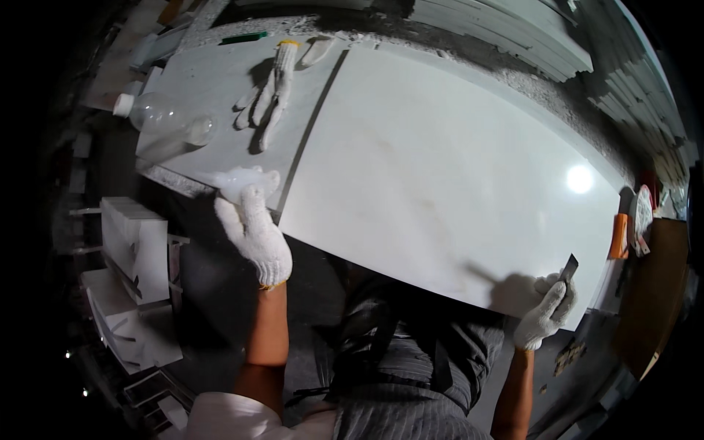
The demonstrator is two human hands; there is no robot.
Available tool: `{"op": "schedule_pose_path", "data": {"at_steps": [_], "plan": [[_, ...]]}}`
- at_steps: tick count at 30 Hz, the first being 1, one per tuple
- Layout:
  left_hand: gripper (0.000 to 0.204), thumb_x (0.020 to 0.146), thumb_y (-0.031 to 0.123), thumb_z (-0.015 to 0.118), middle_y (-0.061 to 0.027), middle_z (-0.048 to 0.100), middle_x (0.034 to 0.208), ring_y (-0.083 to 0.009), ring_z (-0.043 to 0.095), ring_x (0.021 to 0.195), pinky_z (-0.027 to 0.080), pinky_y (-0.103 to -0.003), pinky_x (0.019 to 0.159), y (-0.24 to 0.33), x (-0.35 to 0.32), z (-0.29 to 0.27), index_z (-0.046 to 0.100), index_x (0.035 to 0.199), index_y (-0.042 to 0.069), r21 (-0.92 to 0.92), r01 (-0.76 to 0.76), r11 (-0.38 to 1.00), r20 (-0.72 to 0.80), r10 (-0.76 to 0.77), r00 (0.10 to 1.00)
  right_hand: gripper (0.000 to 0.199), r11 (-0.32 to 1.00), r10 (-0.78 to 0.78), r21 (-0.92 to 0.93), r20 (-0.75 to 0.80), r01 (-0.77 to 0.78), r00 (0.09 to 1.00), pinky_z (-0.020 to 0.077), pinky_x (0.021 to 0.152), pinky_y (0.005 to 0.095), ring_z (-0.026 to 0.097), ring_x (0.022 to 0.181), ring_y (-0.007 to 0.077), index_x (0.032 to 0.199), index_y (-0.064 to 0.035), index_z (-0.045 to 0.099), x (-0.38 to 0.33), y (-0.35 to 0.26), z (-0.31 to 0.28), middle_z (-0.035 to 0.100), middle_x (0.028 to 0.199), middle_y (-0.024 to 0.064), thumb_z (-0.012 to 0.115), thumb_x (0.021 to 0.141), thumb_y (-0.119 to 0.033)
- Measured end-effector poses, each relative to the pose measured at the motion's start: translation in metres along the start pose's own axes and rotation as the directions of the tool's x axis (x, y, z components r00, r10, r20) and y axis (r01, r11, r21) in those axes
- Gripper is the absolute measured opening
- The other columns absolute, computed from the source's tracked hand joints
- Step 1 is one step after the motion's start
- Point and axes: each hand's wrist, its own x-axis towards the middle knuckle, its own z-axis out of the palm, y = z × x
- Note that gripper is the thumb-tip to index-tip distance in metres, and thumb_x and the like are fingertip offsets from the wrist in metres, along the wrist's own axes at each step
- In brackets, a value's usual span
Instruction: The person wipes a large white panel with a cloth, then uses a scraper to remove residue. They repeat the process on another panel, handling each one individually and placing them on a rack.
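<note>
Both my hands wear white knitted gloves. My left hand [254, 233], at the near left edge of the work surface, is closed around a translucent whitish object [238, 180] with a pointed tip toward the left. Whether it is a bottle or a bag I cannot tell. Over the near right corner of a large white slab [440, 176] with faint veins, my right hand [546, 312] grips a small flat metal blade [569, 268], its end pointing up and away. Beyond my left hand lies a spare white glove [276, 92] with a yellow cuff.
A clear plastic bottle [158, 112] with a white cap lies at the far left. At the back sits a green strip [244, 37]. An orange object [620, 236] is beside the slab's right end. Stacked pale slabs [506, 33] stand behind; white blocks [134, 246] are lower left.
</note>
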Motion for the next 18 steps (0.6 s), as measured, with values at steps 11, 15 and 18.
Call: {"op": "schedule_pose_path", "data": {"at_steps": [11,15,18], "plan": [[0.037,0.095,0.012,0.058,-0.0143,0.06,0.118,-0.0214,0.06,0.104,0.047,-0.034,0.094,0.015,-0.007,0.03,0.045,0.128,0.0,-0.088,0.129,0.988,0.137,-0.116,0.984,0.026,1.0,-0.012,0.021,0.054,0.011,0.998,0.051,0.071,0.0293,0.059,0.076,0.0156,0.12,0.0014,0.053,0.0,0.001,-0.006,0.06,0.095,0.0094,0.045,0.104,-0.017],[0.04,0.092,0.026,0.066,-0.0076,0.06,0.11,-0.0146,0.056,0.102,0.048,-0.03,0.087,0.015,-0.037,0.047,0.052,0.122,0.003,-0.007,0.261,0.965,0.246,-0.251,0.936,0.027,1.0,-0.017,0.018,0.069,0.016,0.997,0.0509,0.07,0.0293,0.059,0.076,0.0155,0.121,0.0016,0.053,0.0,0.001,-0.005,0.06,0.094,0.0091,0.045,0.104,-0.017],[0.044,0.088,0.021,0.072,-0.0082,0.06,0.111,-0.0149,0.057,0.1,0.05,-0.03,0.083,0.013,-0.055,0.058,0.054,0.123,0.002,0.063,0.253,0.965,0.462,-0.253,0.85,0.027,1.0,-0.008,-0.001,0.071,0.008,0.997,0.0507,0.07,0.0291,0.058,0.076,0.0153,0.121,0.0016,0.053,0.0,0.0,-0.006,0.059,0.095,0.009,0.045,0.104,-0.017]]}}
